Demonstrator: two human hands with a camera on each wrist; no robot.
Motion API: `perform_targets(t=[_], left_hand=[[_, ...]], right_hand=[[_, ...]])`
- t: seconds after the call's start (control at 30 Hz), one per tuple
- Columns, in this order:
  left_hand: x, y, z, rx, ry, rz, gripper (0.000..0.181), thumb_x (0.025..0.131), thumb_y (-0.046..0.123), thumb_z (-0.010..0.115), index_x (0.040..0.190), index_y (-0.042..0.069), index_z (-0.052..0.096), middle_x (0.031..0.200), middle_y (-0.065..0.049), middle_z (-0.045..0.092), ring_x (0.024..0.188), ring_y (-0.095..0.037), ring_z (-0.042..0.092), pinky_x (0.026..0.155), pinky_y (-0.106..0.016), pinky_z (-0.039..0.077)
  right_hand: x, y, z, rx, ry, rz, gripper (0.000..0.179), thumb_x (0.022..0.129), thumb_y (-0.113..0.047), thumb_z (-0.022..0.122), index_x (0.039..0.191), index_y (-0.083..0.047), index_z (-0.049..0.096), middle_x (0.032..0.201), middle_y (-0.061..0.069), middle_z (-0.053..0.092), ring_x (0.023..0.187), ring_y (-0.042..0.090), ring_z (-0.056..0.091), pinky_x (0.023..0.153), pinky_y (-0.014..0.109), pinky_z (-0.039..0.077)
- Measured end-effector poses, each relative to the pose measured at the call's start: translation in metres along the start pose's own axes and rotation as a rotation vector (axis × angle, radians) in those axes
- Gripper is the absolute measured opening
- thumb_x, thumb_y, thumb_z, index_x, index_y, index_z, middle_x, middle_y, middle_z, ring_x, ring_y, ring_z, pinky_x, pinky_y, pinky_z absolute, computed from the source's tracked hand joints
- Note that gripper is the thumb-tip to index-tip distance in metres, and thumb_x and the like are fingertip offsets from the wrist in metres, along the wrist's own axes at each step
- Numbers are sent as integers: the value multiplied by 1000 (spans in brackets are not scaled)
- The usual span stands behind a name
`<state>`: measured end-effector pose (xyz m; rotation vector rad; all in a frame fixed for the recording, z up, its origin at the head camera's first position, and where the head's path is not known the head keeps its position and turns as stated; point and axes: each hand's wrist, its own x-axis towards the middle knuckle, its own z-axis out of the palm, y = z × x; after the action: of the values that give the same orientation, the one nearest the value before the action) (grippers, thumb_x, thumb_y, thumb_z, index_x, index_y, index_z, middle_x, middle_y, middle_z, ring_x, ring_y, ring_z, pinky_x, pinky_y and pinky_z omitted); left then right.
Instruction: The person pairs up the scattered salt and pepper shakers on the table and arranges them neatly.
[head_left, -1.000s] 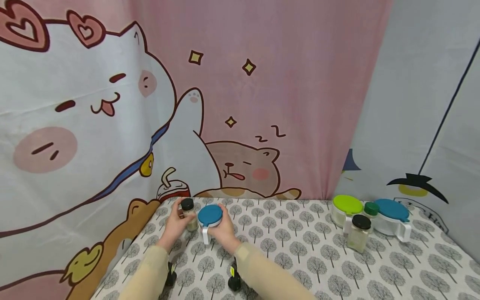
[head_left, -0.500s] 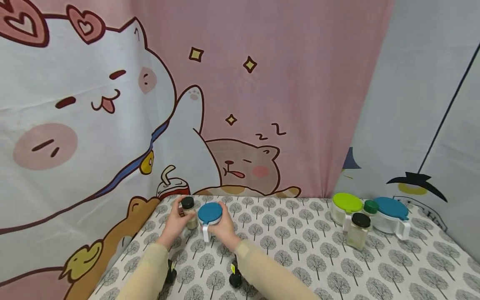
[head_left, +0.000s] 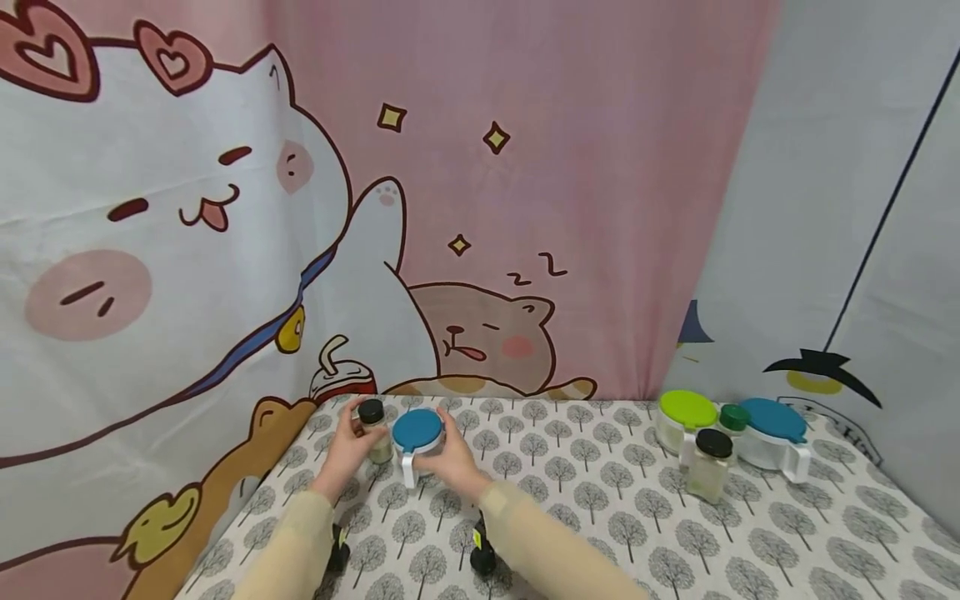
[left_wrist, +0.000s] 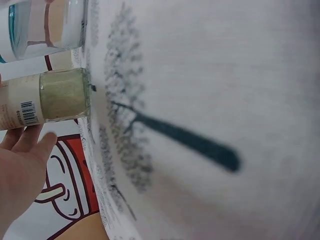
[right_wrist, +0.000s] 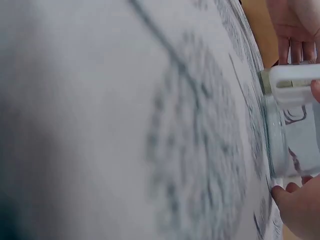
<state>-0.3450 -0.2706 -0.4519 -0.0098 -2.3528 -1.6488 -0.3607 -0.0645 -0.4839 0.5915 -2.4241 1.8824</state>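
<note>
At the far left of the table, my left hand (head_left: 347, 454) grips a spice jar (left_wrist: 65, 95) with a black lid, a barcode label and pale powder inside. Its base is right at the tablecloth. Close to its right stands a clear jar with a blue lid (head_left: 417, 430) and a white handle (right_wrist: 295, 85). My right hand (head_left: 454, 460) holds this jar from the right, thumb at the handle side and fingers along the far side. In the right wrist view those fingers (right_wrist: 292, 188) reach low, near the jar's base.
Several containers cluster at the back right: a green-lidded handled jar (head_left: 687, 408), a small dark-green-capped jar (head_left: 734, 417), a blue-lidded handled jar (head_left: 772, 421) and a black-lidded spice jar (head_left: 708, 475). A tree-print cloth (head_left: 555, 517) covers the table; a cartoon curtain hangs behind.
My right wrist has shifted slightly right, and its thumb and fingers look a little more spread around the blue-lidded jar. Both jars and my left hand stay about where they were.
</note>
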Motion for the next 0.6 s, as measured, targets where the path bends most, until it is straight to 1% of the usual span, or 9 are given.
perform_targets(t=[0.1,0.17,0.27,0.33,0.47,0.53,0.6], left_hand=[[-2,5,-4,-23,6,-3,75,93,15,67,152,20,22,139,-23,47,125,-36,47,97,-51,41],[-2,9,-6,-19,10,5,72,94,18,66,152,21,23,142,-22,42,130,-36,41,101,-54,37],[-2,16,-9,-8,11,26,65,97,22,62,151,21,25,145,-19,38,136,-35,33,105,-56,32],[-1,21,-10,-2,11,51,62,98,23,60,150,20,27,147,-17,38,138,-33,31,106,-56,30],[1,33,-9,17,16,105,58,99,25,58,149,19,30,147,-15,39,139,-30,29,107,-56,28],[3,38,-7,45,21,140,57,99,27,58,149,19,32,147,-14,39,139,-31,29,107,-58,27],[5,44,-4,98,28,185,57,98,30,59,148,19,34,147,-12,41,138,-31,31,106,-59,27]], right_hand=[[-2,0,-9,19,-32,-3,104,74,-17,86,155,-18,21,148,20,36,133,40,37,103,55,36],[-3,0,-16,17,-49,-15,101,75,-16,85,154,-19,23,148,21,35,133,41,36,101,55,38],[-6,-2,-28,36,-72,-26,95,78,-17,81,154,-20,24,151,21,31,136,41,32,101,57,37],[-8,-6,-37,83,-85,-34,90,81,-15,78,154,-19,24,153,20,29,138,39,28,105,58,32],[-10,-15,-56,133,-76,-73,80,87,-11,71,152,-14,27,153,21,29,139,38,28,109,58,24],[-9,-18,-65,140,-54,-98,74,89,-9,69,151,-12,29,151,20,32,138,39,30,109,58,24],[-9,-20,-73,147,-31,-126,70,90,-9,66,151,-11,30,149,21,34,136,40,32,108,58,26]])
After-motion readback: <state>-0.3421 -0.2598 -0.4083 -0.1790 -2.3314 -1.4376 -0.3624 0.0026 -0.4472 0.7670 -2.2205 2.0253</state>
